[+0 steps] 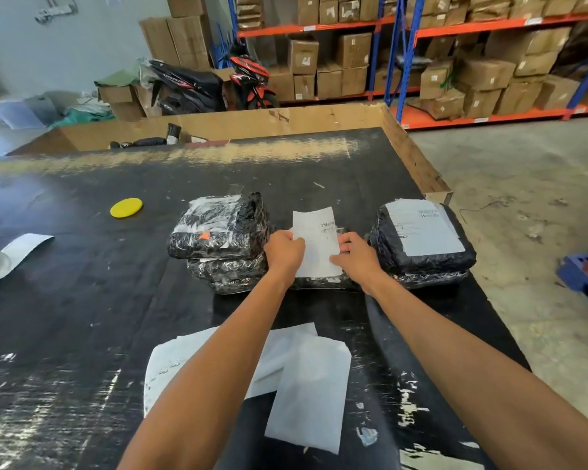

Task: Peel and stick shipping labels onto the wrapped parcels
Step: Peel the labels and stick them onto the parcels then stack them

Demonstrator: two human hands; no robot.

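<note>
A white shipping label [316, 242] with a barcode is held between both hands over a black wrapped parcel [319, 283] that is mostly hidden beneath it. My left hand [283, 251] pinches the label's left edge and my right hand [355, 254] grips its right edge. To the left lies a stack of black film-wrapped parcels [219, 232], the top one bearing a clear-taped label. On the right a black parcel [421, 242] carries a stuck grey-white label [425, 228].
Loose white backing sheets [309, 385] lie on the black worktable [82, 317] near me. A yellow disc [126, 207] sits at the left, more paper [21, 247] at the far left edge. Cardboard walls edge the table; shelving with boxes and a scooter stand behind.
</note>
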